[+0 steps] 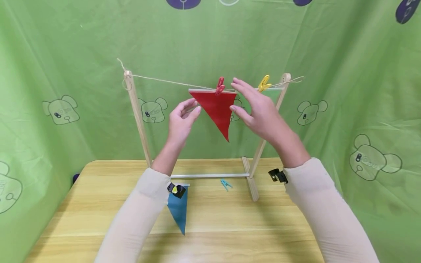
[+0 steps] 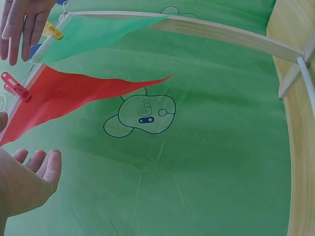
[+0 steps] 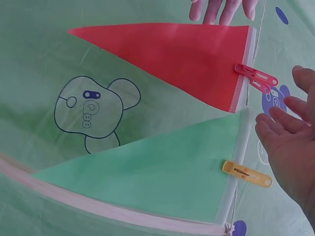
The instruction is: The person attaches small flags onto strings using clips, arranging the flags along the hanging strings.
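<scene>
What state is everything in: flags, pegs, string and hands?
Red flag: hanging, clipped up
Green flag: hanging, clipped up
Blue flag: lying on the table, partly hidden
Red peg: closed on the red flag
Yellow peg: closed on the green flag
Light-blue peg: lying loose on the table
String: tied to both posts
Left hand: open, beside red flag
Right hand: open, empty

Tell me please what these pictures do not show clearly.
- Head view: left corner of the blue flag, behind the left sleeve.
- Head view: foot of the left post, behind that sleeve.
- Right wrist view: wrist of the left hand, beyond the top edge.
- Left wrist view: wrist of the right hand, likewise.
</scene>
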{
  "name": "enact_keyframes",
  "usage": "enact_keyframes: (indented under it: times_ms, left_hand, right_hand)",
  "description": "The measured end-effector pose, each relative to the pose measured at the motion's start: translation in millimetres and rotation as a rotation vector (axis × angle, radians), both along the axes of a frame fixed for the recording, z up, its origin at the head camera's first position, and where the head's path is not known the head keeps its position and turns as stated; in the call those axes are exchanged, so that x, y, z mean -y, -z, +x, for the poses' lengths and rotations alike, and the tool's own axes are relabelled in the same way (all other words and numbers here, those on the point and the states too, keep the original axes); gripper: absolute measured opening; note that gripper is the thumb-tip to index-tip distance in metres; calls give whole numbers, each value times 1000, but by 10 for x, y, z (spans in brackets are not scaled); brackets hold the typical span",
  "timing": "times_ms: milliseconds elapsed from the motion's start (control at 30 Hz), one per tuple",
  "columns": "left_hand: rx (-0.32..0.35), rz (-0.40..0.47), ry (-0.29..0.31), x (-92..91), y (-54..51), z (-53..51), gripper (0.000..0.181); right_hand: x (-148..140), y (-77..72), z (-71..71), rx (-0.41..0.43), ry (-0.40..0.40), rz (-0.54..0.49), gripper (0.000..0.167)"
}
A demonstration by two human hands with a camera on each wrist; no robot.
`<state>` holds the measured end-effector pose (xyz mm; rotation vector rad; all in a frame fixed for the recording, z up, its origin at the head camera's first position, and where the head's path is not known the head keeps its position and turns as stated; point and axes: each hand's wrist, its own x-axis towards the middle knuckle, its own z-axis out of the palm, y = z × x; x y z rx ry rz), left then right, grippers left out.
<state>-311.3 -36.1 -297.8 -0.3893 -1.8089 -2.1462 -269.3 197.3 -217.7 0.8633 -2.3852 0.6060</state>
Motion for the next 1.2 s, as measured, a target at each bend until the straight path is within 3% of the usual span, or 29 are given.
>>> enact_keyframes:
  times_ms: [167,400,567,800,967,1200]
  left_hand:
    - [-18,-35,11,43,68,89,51]
    - [8,-75,30,128,224,214,55]
    - [-14,-148,16,195,321,273,58]
    - [-10,-213,27,258,471,375,62]
    - [-6,-250,30,270,635,421,64]
    - [-16,-344,9,349,875,479,68]
  right_hand:
    - [-53,124,75,-17,-7,-28,66]
    - [-114,348,176,-45,-3,-79,66]
    - [-167,541,207,-68,0,-101,69]
    - [-194,814,269,-12,-5,-127,75]
    - [-197,1027,306,55,-9,-172,78]
    - [-188,1327,313,88,11,-225,78]
